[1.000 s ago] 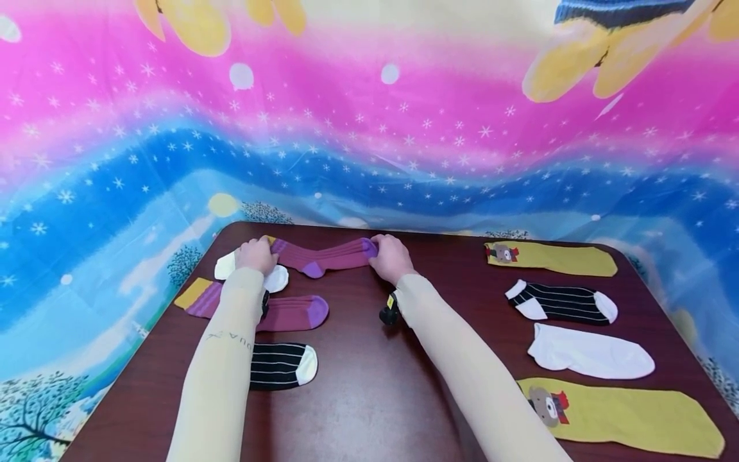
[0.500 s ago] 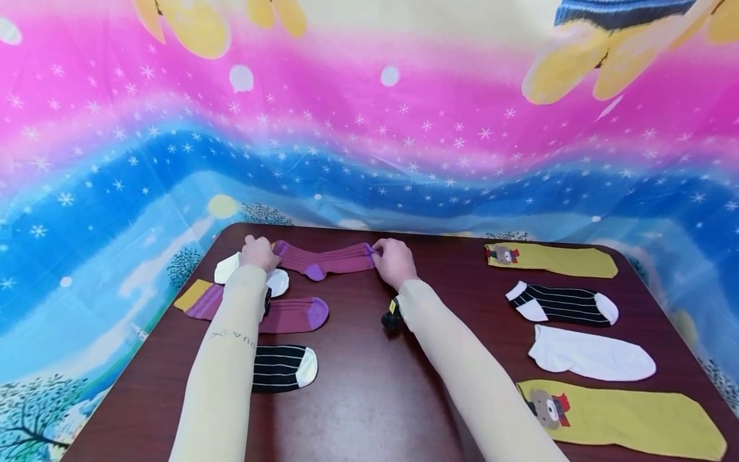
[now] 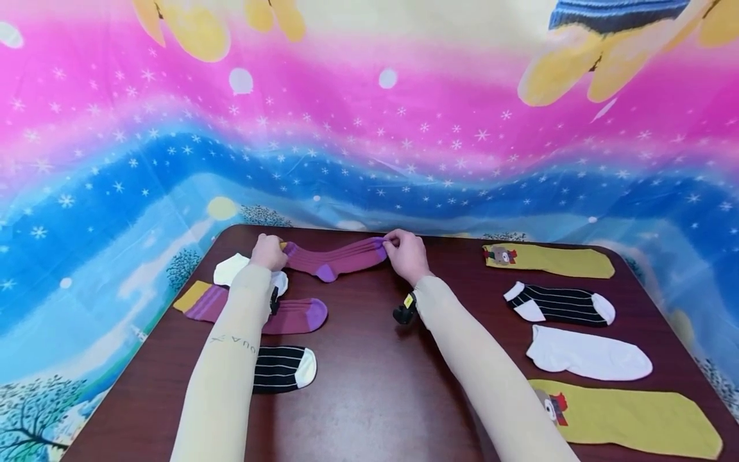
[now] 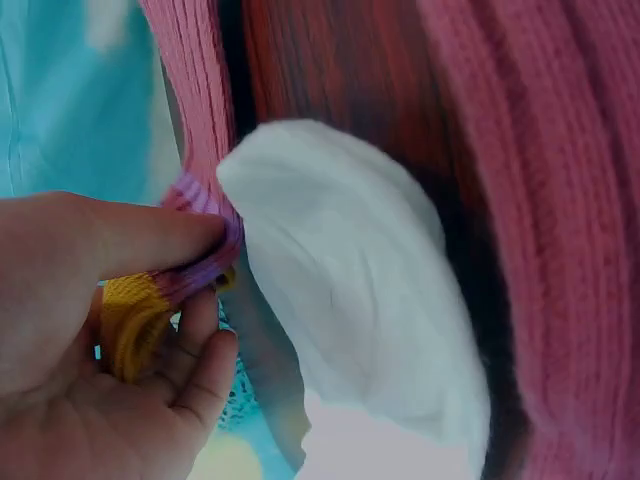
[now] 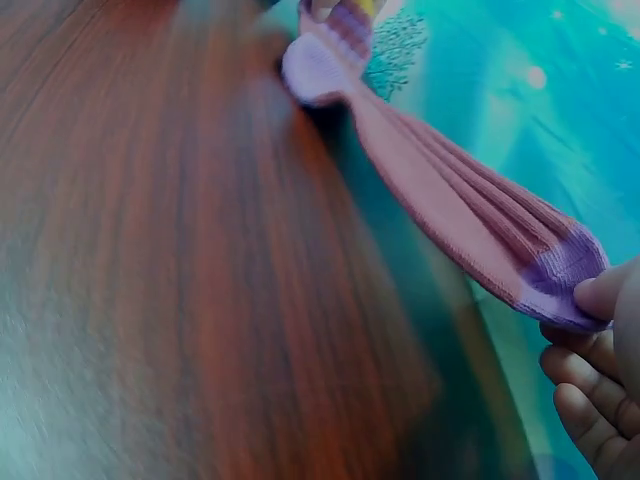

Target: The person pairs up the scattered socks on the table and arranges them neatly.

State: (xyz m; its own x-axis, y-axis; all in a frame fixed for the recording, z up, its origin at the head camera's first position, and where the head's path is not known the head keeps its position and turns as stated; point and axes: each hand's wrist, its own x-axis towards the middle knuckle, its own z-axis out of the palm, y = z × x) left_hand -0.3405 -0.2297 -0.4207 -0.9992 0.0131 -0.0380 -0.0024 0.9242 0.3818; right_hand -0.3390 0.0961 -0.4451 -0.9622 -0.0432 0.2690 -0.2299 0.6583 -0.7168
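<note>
Between my hands a mauve sock (image 3: 352,255) with purple heel and toe stretches sideways near the table's far edge. My left hand (image 3: 269,252) pinches its yellow-and-purple cuff between thumb and fingers, as the left wrist view shows. At the other end my right hand (image 3: 408,255) pinches the purple toe (image 5: 570,275). Below my left hand lies a white sock (image 4: 350,290), partly covered by that hand in the head view. Nearer me rests a second mauve sock (image 3: 297,316) with a yellow cuff, its middle hidden by my left forearm.
A black striped sock (image 3: 280,369) lies at the left front, partly behind my forearm. Along the right side of the table (image 3: 358,398) are two yellow bear socks (image 3: 554,260), a black striped sock (image 3: 562,304) and a white sock (image 3: 591,353). A printed cloth (image 3: 346,128) hangs behind.
Both hands have moved to the right, carrying the mauve sock along between them. More of the white sock on the left now shows. The other socks stay put.
</note>
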